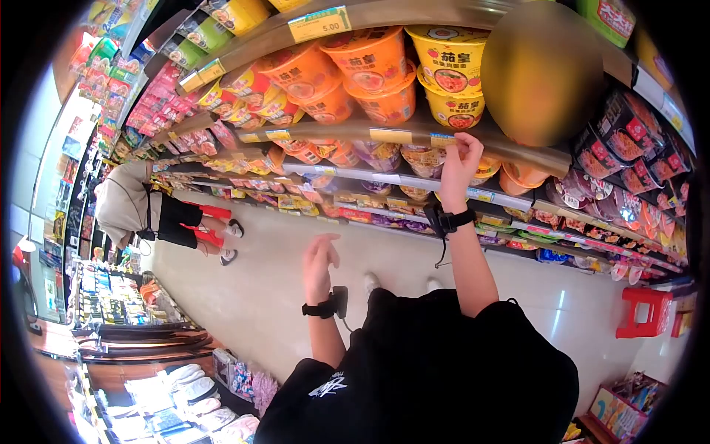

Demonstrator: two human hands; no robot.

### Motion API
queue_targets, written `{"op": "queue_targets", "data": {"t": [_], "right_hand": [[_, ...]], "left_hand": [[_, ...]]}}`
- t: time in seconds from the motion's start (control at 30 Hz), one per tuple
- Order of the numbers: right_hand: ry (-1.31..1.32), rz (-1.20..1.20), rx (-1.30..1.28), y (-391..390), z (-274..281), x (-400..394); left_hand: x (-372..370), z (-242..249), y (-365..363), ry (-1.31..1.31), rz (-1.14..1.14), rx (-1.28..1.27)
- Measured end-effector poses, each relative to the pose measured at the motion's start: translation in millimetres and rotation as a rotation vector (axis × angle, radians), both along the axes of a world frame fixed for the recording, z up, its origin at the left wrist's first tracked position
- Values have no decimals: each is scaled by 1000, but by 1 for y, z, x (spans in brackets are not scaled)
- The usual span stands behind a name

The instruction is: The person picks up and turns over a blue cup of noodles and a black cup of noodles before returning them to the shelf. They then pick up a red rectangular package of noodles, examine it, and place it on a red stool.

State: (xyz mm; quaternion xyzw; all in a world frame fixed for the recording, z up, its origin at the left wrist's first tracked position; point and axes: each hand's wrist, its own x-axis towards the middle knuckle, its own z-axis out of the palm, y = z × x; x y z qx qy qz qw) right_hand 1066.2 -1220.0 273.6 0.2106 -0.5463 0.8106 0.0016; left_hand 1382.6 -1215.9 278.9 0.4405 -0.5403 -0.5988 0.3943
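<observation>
My right hand is raised at the front edge of a shelf, beside a price label. Its fingers are loosely bent and apart, with nothing visible in them. Just above it stand stacked yellow noodle tubs, and orange tubs are to their left. Lower and further left, my left hand hangs over the floor, fingers spread loosely and holding nothing. Each wrist wears a black strap with a small device.
Shelves of packaged food run across the top and right, where dark bowls are stacked. Another person bends over at the left beside a red stool. A second red stool stands right. Goods displays fill the lower left.
</observation>
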Motion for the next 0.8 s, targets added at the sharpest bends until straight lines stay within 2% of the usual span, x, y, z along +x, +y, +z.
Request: {"op": "queue_targets", "data": {"t": [0.1, 0.23, 0.3, 0.43, 0.53, 0.63, 0.73, 0.8], "right_hand": [[-86, 49, -76, -5, -7, -3], [-69, -27, -68, -9, -3, 2], [-178, 20, -99, -6, 10, 11], [-43, -119, -24, -17, -6, 4], [-97, -117, -168, -17, 0, 9], [-162, -166, -195, -12, 8, 27], [-113, -185, -231, -14, 18, 57], [-111, -104, -228, -10, 31, 86]], "left_hand": [[2, -4, -12, 0, -36, 1], [8, -12, -36, -6, -76, 0], [13, -16, -48, 28, -104, 5], [26, -25, -74, 59, -132, 46], [39, -33, -98, 57, -166, 31], [55, -31, -133, 48, -220, 42], [70, -17, -167, 64, -261, 100], [82, -18, -185, 104, -269, 171]]}}
